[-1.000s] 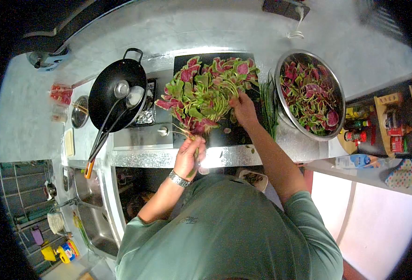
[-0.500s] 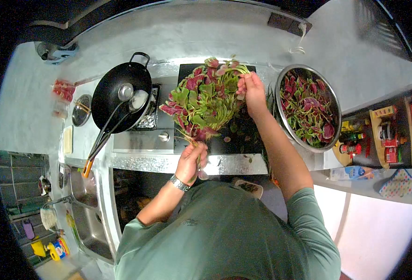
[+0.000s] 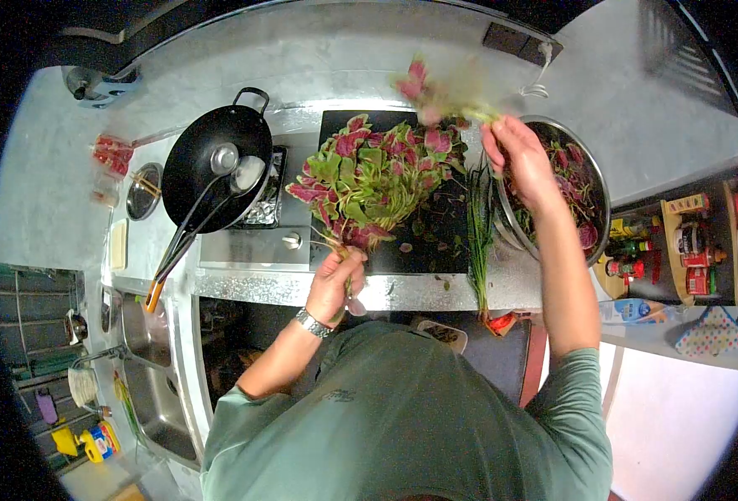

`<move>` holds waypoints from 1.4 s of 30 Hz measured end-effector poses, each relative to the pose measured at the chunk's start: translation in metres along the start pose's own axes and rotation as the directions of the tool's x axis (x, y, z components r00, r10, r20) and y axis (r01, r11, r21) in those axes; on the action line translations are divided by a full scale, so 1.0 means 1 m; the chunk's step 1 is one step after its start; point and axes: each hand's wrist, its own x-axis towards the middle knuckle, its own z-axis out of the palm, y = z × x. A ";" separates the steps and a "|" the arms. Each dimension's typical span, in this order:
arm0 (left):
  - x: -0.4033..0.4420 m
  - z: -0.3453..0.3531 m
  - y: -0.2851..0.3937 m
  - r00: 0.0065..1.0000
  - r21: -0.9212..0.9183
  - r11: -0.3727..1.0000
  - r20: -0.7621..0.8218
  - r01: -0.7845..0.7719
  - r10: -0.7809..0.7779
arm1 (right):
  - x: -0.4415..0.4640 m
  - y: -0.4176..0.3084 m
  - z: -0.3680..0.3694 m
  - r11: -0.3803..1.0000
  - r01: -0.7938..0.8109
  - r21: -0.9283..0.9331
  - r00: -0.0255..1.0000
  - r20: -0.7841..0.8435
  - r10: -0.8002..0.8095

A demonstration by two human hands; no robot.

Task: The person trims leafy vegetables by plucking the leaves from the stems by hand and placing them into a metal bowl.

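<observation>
My right hand (image 3: 521,159) is closed around the stems of a small bunch of red amaranth (image 3: 448,93), lifted above the counter and blurred by motion. It is beside the near-left rim of a steel bowl (image 3: 604,184) that holds more of the same leaves. A large pile of red and green amaranth (image 3: 377,171) lies on the black cooktop surface (image 3: 419,255). At the pile's near edge, my left hand (image 3: 335,280), with a metal watch on the wrist, is closed on a few amaranth stems.
A black wok (image 3: 193,159) with two ladles stands left of the pile. Green onions (image 3: 479,242) lie between cooktop and bowl. At the left is a sink (image 3: 164,417); at the right, a shelf (image 3: 678,242) holds bottles and jars. A wall socket (image 3: 515,43) is behind.
My right hand has moved right and away from the pile toward the bowl, carrying a bunch of amaranth. The left hand stays almost in place. The green onions now show fully.
</observation>
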 end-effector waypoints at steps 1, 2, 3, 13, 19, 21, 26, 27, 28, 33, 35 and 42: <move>0.001 -0.002 0.005 1.000 -0.001 1.000 0.018 -0.004 0.004 | -0.005 -0.005 -0.009 0.994 -0.069 -0.087 0.994 0.081 0.076; 0.001 -0.001 0.012 0.999 0.017 1.000 0.031 -0.024 0.024 | -0.007 -0.005 -0.020 0.976 -0.105 -0.191 0.979 0.153 0.135; 0.002 0.002 0.021 0.998 0.090 0.995 0.049 -0.049 0.044 | -0.011 -0.010 -0.023 0.948 -0.121 -0.294 0.954 0.231 0.193; 0.057 0.121 0.128 0.849 0.782 0.414 0.527 -0.466 -0.041 | -0.029 -0.045 0.007 0.686 0.182 -0.704 0.670 0.599 0.438; 0.090 0.140 0.122 0.696 0.761 0.361 0.644 -0.540 -0.317 | -0.029 -0.042 0.016 0.586 0.440 -0.681 0.554 0.719 0.419; 0.089 0.144 0.121 0.696 0.805 0.337 0.592 -0.488 -0.407 | -0.031 -0.039 0.015 0.646 0.335 -0.686 0.600 0.683 0.415; 0.082 0.153 0.113 0.758 0.876 0.180 0.479 -0.448 -0.444 | -0.032 -0.044 0.014 0.779 0.163 -0.606 0.601 0.687 0.409; 0.085 0.149 0.108 0.755 0.876 0.244 0.483 -0.416 -0.443 | -0.028 -0.039 0.012 0.781 0.158 -0.605 0.605 0.684 0.407; 0.086 0.148 0.105 0.753 0.871 0.308 0.487 -0.383 -0.443 | -0.022 -0.033 0.010 0.728 0.207 -0.654 0.611 0.668 0.426; 0.089 0.142 0.095 0.747 0.858 0.401 0.489 -0.321 -0.450 | -0.018 -0.031 0.008 0.765 0.065 -0.641 0.646 0.611 0.457; 0.093 0.137 0.093 0.737 0.864 0.404 0.479 -0.301 -0.477 | -0.013 -0.022 0.007 0.764 0.130 -0.632 0.617 0.655 0.436; 0.098 0.124 0.086 0.806 0.735 0.662 0.475 -0.143 -0.354 | -0.038 0.001 0.000 0.744 0.370 -0.557 0.916 0.352 -0.192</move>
